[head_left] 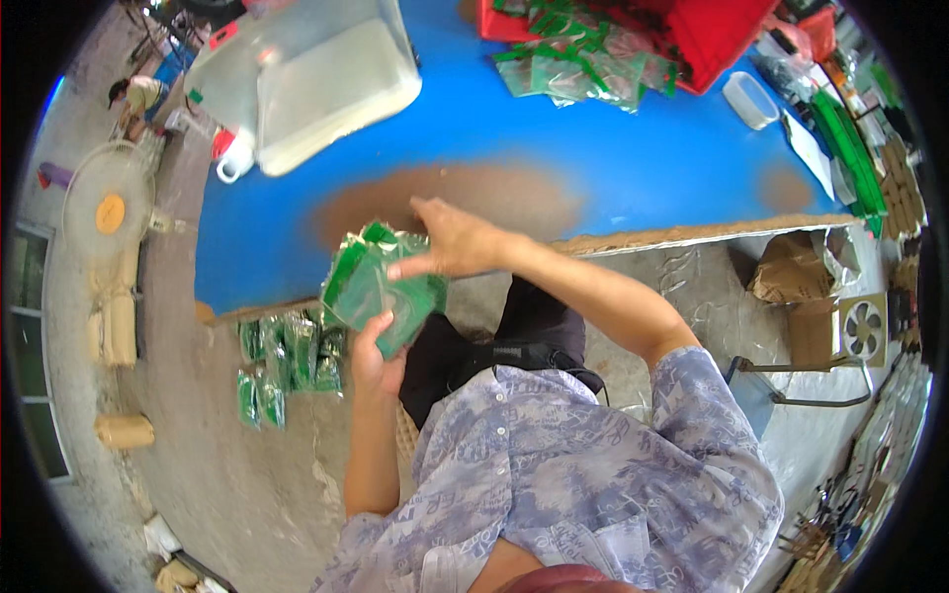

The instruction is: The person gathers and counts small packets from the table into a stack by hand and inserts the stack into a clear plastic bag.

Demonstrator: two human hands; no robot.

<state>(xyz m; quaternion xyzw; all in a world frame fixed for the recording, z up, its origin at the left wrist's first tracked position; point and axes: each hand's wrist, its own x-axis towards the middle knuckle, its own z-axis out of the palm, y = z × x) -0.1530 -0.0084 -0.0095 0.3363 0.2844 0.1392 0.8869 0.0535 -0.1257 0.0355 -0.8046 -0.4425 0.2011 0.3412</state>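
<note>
My left hand (376,358) grips a stack of clear plastic bags with green edges (368,292) from below, its thumb pressed on the top of the stack. The stack is tilted and fanned out a little, just above the near edge of the blue table (474,128). Over the stack's right side reaches my right hand (457,242), fingers spread, with the thumb tip lying on or just above the plastic. More of the same green-edged bags (603,71) spill from a red bin (714,44) at the far side of the table.
A large translucent plastic tub (331,99) lies at the far left, beside a white jug with a red top (233,156). A small clear container (751,101) sits far right. Bundled green packets (289,361) lie below the table's left edge. Left stands a fan (109,210); right, a cart (806,381).
</note>
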